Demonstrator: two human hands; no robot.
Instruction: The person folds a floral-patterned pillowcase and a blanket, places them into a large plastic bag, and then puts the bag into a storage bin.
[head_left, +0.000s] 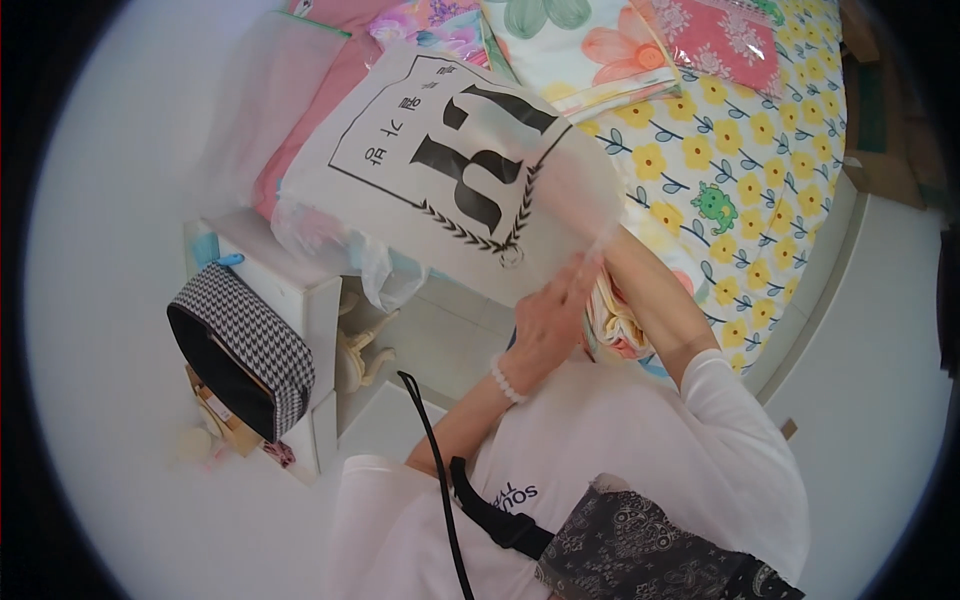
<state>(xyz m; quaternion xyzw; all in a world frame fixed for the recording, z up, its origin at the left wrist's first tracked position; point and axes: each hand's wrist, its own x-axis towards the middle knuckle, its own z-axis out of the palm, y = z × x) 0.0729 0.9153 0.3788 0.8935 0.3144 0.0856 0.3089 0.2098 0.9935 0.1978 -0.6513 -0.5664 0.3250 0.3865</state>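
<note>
A frosted translucent plastic bag (390, 217) with black printed lettering and a leaf border spreads out before me. My left hand (551, 311), with a pale bead bracelet (507, 379) at its wrist, pinches the bag's open edge. Through that opening my right forearm (660, 289) reaches in. My right hand (562, 184) shows only faintly through the plastic, so its fingers are unclear. Folded floral cloth (619, 322) lies close against my body, just below the bag's mouth.
A bed with a yellow-flower cover (712, 150) carries a folded flowered fabric (592, 45) and a pink packaged textile (720, 45). At left, a houndstooth fabric bin (247, 337) sits on a white cabinet (322, 322). A black cord (431, 442) hangs across my front.
</note>
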